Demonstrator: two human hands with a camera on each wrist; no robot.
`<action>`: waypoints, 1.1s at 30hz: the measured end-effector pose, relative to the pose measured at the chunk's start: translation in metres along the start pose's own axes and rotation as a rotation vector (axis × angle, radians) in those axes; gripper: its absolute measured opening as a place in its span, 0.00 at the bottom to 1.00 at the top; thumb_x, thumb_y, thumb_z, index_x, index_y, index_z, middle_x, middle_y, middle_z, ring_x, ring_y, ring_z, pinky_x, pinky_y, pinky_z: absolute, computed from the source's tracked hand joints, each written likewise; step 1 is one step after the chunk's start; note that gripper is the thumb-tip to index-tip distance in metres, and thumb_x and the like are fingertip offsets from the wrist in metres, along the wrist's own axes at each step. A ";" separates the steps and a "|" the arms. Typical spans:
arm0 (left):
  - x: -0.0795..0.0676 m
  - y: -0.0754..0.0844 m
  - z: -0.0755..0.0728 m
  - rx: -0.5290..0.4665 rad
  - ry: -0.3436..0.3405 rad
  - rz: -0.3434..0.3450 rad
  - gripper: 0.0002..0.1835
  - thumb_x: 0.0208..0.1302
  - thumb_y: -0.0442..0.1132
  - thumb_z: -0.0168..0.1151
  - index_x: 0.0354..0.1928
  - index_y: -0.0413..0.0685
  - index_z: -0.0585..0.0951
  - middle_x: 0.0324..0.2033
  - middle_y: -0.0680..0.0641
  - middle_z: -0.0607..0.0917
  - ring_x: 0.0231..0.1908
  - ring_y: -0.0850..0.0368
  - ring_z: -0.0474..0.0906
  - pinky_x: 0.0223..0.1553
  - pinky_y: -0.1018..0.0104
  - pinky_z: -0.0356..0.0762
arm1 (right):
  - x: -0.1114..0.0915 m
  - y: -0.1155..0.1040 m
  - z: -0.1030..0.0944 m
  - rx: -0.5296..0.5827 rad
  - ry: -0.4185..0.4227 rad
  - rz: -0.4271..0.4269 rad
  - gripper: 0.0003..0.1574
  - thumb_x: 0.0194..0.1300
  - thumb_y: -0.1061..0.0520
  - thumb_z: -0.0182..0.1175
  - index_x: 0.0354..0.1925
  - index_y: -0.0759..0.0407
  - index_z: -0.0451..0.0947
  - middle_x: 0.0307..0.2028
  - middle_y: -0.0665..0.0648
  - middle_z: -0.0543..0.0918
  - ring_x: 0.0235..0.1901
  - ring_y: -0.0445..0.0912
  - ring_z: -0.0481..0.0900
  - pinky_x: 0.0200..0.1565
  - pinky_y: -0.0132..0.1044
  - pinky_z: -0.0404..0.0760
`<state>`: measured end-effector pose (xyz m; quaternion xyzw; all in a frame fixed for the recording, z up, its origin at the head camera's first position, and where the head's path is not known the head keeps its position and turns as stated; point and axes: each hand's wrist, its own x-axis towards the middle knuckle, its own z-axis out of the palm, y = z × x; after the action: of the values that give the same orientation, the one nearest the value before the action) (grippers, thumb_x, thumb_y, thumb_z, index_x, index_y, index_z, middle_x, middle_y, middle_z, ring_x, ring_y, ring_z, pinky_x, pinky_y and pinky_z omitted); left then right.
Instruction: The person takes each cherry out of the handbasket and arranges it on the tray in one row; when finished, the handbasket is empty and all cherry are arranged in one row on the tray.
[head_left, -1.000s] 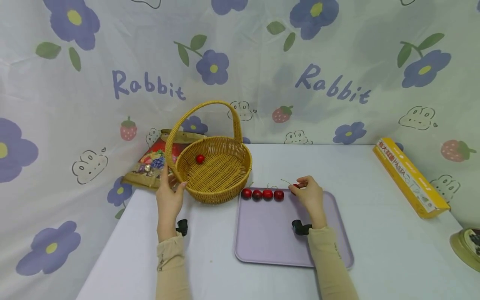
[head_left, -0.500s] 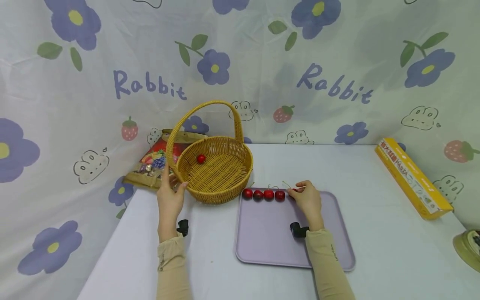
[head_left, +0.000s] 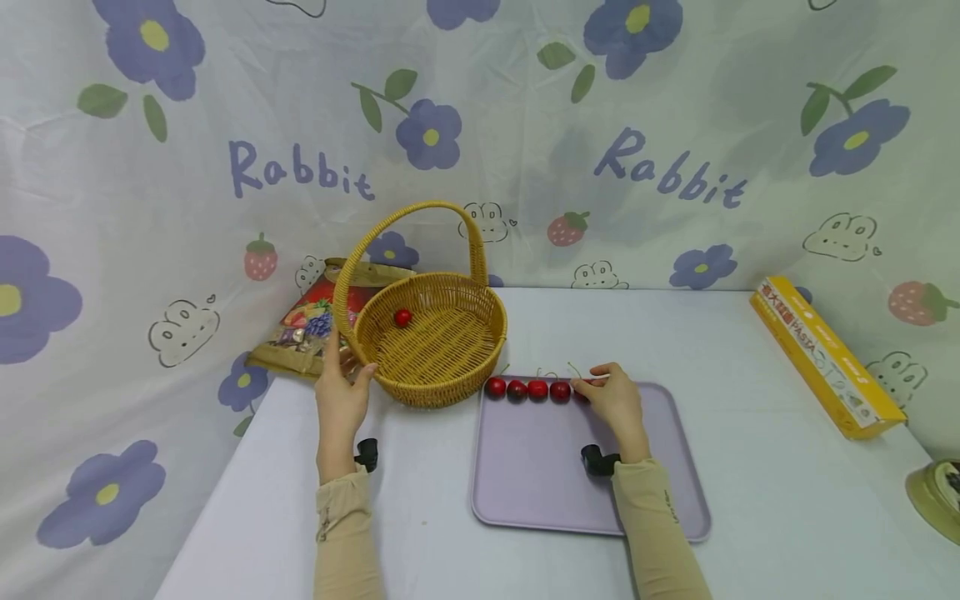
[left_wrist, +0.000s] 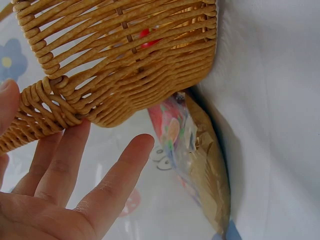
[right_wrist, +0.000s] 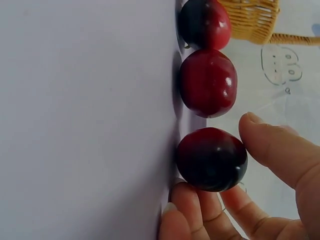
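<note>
A yellow wicker basket (head_left: 431, 392) with a tall handle stands left of centre with one red cherry (head_left: 402, 317) inside. My left hand (head_left: 342, 400) touches the basket's left side near the handle's base, its fingers mostly straight, as the left wrist view shows. A row of several dark red cherries (head_left: 537, 390) lies along the far edge of a lilac tray (head_left: 547, 475). My right hand (head_left: 618, 404) pinches the rightmost cherry (right_wrist: 211, 159) between thumb and fingers, low at that edge. Its stem points up; in the head view the fingers partly hide it.
A printed red and brown bag (head_left: 300, 333) lies behind the basket at the left. On the right are a long yellow box (head_left: 825, 358) and, at the frame's edge, a greenish container (head_left: 933, 500). A patterned cloth (head_left: 525, 167) hangs behind the white table (head_left: 420, 500).
My right hand has shifted slightly left and down with its cherry, closer to the row. My left hand and the basket stay in place.
</note>
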<state>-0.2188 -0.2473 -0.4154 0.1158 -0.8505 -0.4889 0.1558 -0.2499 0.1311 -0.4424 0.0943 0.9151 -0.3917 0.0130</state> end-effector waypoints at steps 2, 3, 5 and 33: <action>0.000 0.001 0.000 0.000 -0.001 0.000 0.47 0.69 0.33 0.57 0.76 0.72 0.41 0.64 0.34 0.71 0.64 0.39 0.70 0.60 0.49 0.75 | 0.001 0.001 0.001 0.008 -0.004 -0.004 0.30 0.62 0.48 0.65 0.55 0.67 0.74 0.46 0.68 0.85 0.45 0.58 0.83 0.40 0.43 0.80; -0.001 0.001 0.000 -0.001 0.000 0.000 0.46 0.69 0.33 0.57 0.76 0.72 0.41 0.64 0.35 0.71 0.64 0.39 0.70 0.61 0.50 0.75 | 0.001 0.001 0.002 0.011 -0.007 -0.007 0.30 0.62 0.48 0.65 0.55 0.67 0.74 0.47 0.68 0.84 0.45 0.58 0.83 0.40 0.43 0.80; -0.001 0.001 0.001 -0.003 0.002 -0.001 0.46 0.69 0.33 0.57 0.76 0.72 0.41 0.63 0.35 0.71 0.64 0.40 0.70 0.61 0.50 0.75 | 0.002 0.001 0.002 0.017 -0.014 -0.010 0.30 0.62 0.48 0.66 0.55 0.66 0.74 0.47 0.69 0.84 0.45 0.58 0.83 0.40 0.43 0.81; 0.001 0.002 0.000 0.012 0.010 0.005 0.46 0.69 0.34 0.57 0.76 0.74 0.42 0.63 0.35 0.72 0.64 0.39 0.70 0.63 0.48 0.72 | -0.001 -0.003 -0.002 0.043 -0.039 0.006 0.27 0.65 0.48 0.62 0.54 0.67 0.75 0.50 0.72 0.82 0.44 0.59 0.83 0.36 0.38 0.81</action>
<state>-0.2199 -0.2466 -0.4139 0.1171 -0.8528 -0.4828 0.1608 -0.2496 0.1306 -0.4388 0.0900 0.9057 -0.4131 0.0298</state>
